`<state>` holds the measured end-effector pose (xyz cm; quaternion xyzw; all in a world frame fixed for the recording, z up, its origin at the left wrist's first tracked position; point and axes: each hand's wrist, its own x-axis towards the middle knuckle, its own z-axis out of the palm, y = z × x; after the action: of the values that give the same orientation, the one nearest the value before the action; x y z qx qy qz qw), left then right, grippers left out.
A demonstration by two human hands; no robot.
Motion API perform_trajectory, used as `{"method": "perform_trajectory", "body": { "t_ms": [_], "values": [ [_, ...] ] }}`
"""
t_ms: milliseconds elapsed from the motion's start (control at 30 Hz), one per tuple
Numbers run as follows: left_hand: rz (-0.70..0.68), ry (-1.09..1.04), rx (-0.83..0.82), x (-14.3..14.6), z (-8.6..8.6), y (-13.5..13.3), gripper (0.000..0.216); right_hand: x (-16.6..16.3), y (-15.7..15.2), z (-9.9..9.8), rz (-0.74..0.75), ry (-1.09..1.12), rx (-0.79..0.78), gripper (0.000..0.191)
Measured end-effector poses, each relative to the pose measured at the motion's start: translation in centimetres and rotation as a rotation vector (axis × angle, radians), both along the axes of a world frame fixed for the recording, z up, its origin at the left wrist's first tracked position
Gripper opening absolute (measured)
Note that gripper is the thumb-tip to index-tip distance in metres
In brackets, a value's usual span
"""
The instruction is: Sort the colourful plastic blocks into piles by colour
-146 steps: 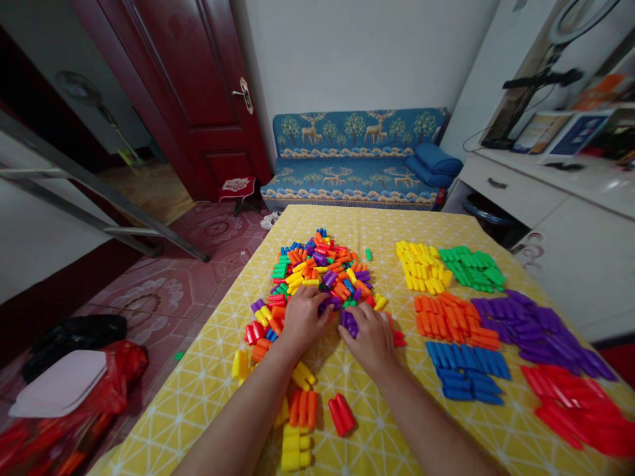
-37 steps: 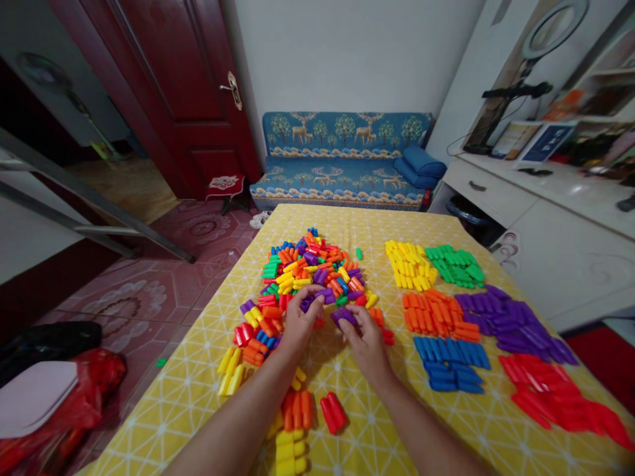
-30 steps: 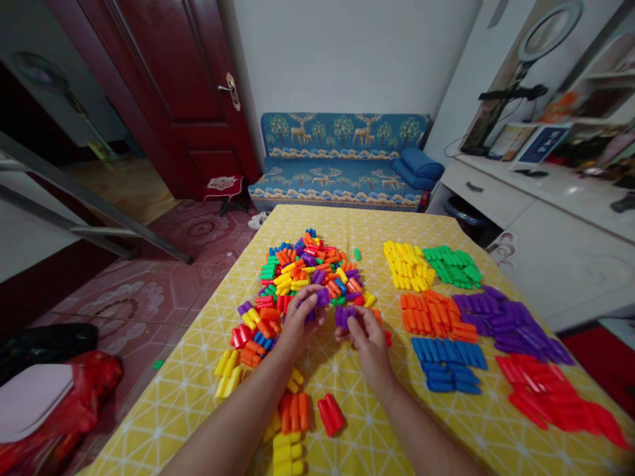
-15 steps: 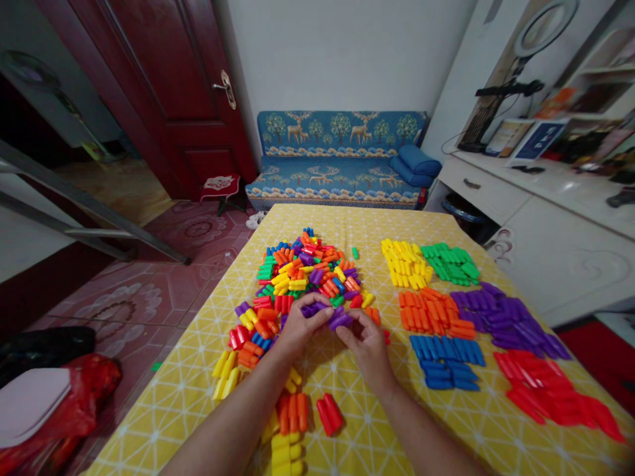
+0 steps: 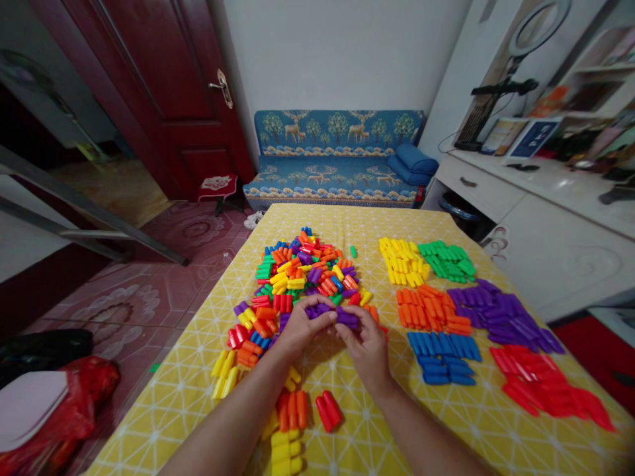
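Observation:
My left hand is closed around several purple bullet-shaped plastic blocks, partly hidden by its fingers. My right hand pinches purple blocks between thumb and fingers, right against those in the left hand. Both hands are just above the table, at the near edge of a mixed heap of blocks in red, orange, yellow, green, blue and purple. Nearer me lie a red pair, a row of orange blocks and a stack of yellow ones.
On the table's right side are single-colour groups: yellow, green, orange, blue, purple and red. A lone green block lies beyond the heap. A blue sofa stands behind the yellow-covered table.
The purple blocks in my right hand have turned from a tilt to nearly level and sit closer to the left hand's blocks. My hands have barely shifted.

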<state>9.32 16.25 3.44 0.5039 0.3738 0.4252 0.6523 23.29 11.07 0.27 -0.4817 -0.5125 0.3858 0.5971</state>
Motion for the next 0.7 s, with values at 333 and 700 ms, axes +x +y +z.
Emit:
{"method": "perform_trajectory", "body": {
  "t_ms": [333, 700],
  "values": [
    [0.007, 0.042, 0.001, 0.1, 0.4, -0.1, 0.043, 1.2, -0.4, 1.4, -0.095, -0.637, 0.249, 0.045],
    [0.073, 0.037, -0.006, 0.1, -0.6, 0.6, 0.039, 21.9, -2.7, 5.3, -0.895, -0.596, 0.051, 0.051]
  ]
}}
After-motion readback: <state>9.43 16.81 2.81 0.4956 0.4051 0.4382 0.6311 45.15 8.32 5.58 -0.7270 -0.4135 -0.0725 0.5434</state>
